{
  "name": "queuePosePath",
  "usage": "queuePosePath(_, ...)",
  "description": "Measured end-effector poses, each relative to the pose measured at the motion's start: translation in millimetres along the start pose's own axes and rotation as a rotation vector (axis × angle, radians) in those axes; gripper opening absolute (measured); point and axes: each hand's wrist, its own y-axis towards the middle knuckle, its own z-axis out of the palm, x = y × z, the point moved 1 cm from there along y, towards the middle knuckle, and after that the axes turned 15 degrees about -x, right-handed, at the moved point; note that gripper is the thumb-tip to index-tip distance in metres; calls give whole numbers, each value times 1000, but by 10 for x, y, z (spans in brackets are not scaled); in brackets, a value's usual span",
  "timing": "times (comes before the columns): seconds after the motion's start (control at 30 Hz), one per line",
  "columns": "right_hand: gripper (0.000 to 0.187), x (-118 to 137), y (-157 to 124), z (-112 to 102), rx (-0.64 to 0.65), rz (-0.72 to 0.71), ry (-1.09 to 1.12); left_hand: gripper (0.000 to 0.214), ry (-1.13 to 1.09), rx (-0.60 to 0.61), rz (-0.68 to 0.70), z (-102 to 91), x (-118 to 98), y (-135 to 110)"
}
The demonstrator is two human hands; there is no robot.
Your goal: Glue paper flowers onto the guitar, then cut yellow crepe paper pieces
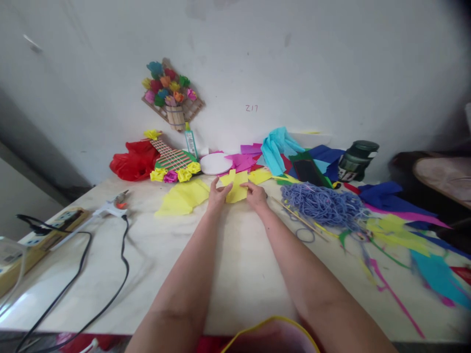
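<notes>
Between my hands, over the far middle of the table, is a piece of yellow crepe paper (238, 189). My left hand (218, 195) pinches its left edge between thumb and fingers. At the right edge, my right hand (256, 194) has its thumb and forefinger closed on the paper. A larger yellow crepe sheet (182, 197) lies flat on the table just left of my left hand. Close to my right hand is a thin wooden stick (300, 218), beside a tangled heap of blue-violet cord (324, 203).
On the left lie a glue gun (112, 208) with its cable and a power strip (61, 225). A stick craft with paper flowers (172, 159) and a white disc (215, 163) stand at the back. Right are a dark green jar (357, 161) and coloured paper scraps (401, 233).
</notes>
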Motion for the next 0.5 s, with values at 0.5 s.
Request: queuePosePath(0.5,42,50,4,-60,-25,38,-150,68,135,-61,178,-55,101,120)
